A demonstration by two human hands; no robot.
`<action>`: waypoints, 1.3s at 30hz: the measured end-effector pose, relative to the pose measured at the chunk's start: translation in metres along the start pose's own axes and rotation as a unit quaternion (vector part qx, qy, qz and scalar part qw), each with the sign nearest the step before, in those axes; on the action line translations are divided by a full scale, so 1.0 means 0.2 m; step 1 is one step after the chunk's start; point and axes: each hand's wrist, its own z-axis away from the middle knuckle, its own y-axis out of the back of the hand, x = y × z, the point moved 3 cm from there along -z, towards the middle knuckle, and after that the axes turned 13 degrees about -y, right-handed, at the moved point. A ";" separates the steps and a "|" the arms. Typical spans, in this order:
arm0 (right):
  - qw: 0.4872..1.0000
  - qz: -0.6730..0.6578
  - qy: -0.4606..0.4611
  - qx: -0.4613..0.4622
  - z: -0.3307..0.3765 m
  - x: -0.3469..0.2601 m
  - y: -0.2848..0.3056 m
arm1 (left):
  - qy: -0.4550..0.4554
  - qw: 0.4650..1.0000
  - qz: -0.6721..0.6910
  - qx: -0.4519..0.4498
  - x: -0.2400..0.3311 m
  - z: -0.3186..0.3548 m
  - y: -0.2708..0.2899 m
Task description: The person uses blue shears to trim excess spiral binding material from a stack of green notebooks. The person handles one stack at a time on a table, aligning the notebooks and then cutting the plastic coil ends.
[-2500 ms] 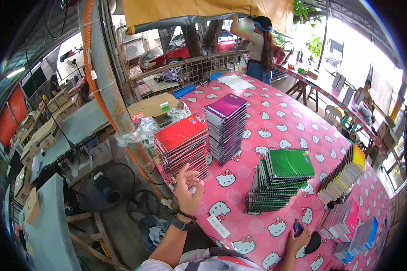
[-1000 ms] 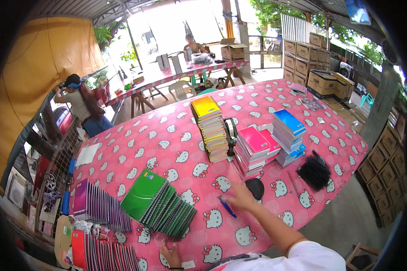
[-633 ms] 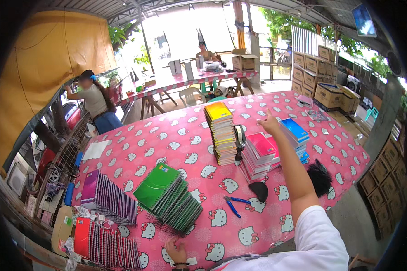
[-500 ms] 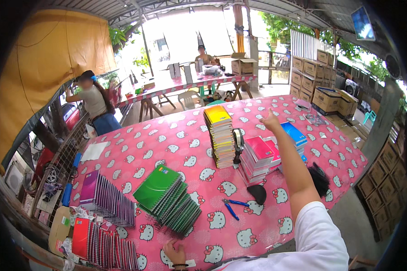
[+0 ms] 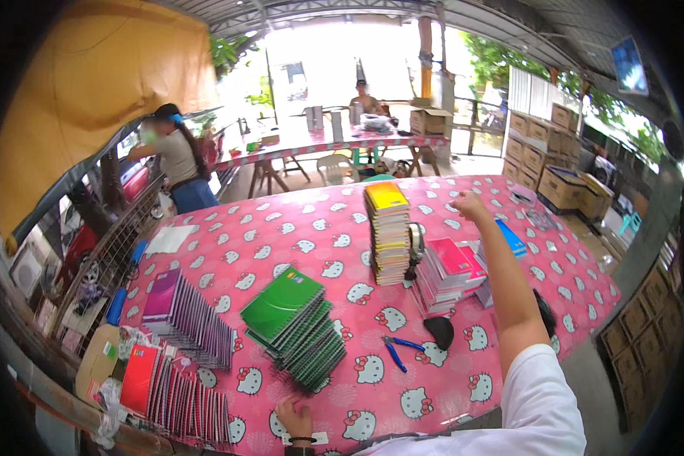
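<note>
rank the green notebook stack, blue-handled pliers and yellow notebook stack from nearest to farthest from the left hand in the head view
1. Green notebook stack: just ahead of the left hand.
2. Blue-handled pliers: ahead and to the right.
3. Yellow notebook stack: also ahead right, much farther back.

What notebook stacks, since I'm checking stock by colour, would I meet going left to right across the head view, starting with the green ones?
Green notebooks → yellow notebooks → pink notebooks → blue notebooks.
</note>
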 end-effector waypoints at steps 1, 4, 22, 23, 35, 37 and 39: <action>0.995 -0.061 0.077 0.001 0.08 -0.12 -0.03 | 0.007 1.000 -0.006 0.010 -0.02 0.00 0.03; 0.947 -0.207 0.245 0.004 0.44 -0.58 0.04 | 0.015 1.000 0.004 0.015 0.00 -0.01 0.04; 0.771 0.224 0.597 0.000 1.64 -2.42 -0.62 | 0.023 0.999 -0.010 0.024 -0.01 0.00 0.00; 0.773 0.212 0.599 -0.001 1.68 -2.42 -0.63 | 0.016 0.999 -0.017 0.024 0.00 0.00 0.01; 0.682 0.187 0.705 -0.052 1.70 -1.48 -0.26 | 0.038 0.999 -0.034 -0.003 0.04 -0.03 0.01; 0.739 0.108 0.626 -0.224 1.67 -1.21 -0.05 | 0.042 0.999 -0.029 -0.009 0.05 -0.02 -0.02; 0.764 0.003 0.548 -0.341 1.65 -0.96 0.00 | 0.049 0.997 -0.054 0.008 0.00 0.00 0.07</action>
